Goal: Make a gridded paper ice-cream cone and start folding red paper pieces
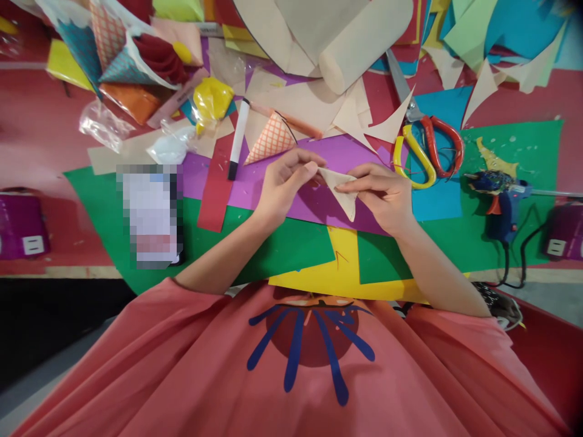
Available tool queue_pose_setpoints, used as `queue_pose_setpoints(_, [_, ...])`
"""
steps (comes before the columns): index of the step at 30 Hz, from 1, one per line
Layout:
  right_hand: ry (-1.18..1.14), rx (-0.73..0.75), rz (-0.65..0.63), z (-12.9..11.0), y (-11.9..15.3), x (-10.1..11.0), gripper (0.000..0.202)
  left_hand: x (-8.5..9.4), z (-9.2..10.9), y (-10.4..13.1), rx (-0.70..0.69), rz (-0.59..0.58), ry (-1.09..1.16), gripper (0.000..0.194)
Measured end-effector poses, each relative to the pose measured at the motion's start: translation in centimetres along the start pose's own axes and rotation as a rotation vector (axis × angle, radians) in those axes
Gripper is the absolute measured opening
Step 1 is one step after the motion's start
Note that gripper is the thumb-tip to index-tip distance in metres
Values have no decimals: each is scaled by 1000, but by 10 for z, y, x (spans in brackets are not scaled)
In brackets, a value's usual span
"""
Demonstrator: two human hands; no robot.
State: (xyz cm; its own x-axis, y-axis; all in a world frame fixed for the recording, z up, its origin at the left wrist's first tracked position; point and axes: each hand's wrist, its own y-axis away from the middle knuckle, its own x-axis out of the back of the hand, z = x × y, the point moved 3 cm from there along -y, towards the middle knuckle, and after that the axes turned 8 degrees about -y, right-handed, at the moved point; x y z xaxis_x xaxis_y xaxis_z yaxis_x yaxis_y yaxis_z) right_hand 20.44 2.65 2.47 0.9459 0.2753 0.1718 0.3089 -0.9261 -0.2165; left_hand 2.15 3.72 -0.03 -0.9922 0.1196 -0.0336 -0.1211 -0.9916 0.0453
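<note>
A small cream paper triangle is held between both hands above the purple sheet. My left hand pinches its upper left corner between thumb and fingers. My right hand grips its right side, with the fingertips over the paper; one point of the triangle hangs down. Just behind my left hand lies an orange checkered paper cone. A white marker with black ends rests to the left of the cone.
Scissors with red and yellow handles lie right of my right hand. A blue glue gun with a cable is farther right. At left are a phone and bagged clay. Cream paper scraps and a roll lie behind.
</note>
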Motion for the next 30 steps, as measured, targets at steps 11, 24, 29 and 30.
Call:
queue_pose_setpoints(11, [-210,-176,-16,9,-4,-3,18,-4,7,1,-1,-9,-89,42])
queue_pose_setpoints(24, [-478,-432,62,17,-3,-7,16,-8,11,8,29,-51,-110,42])
queue_pose_setpoints(29, [-426,-481,-169,6,-2,-19,36,-17,16,17,40,-152,-157,41])
queue_pose_setpoints(30, [-433,-488,-192,5,-2,-20,37,-17,16,17,33,-156,-161,42])
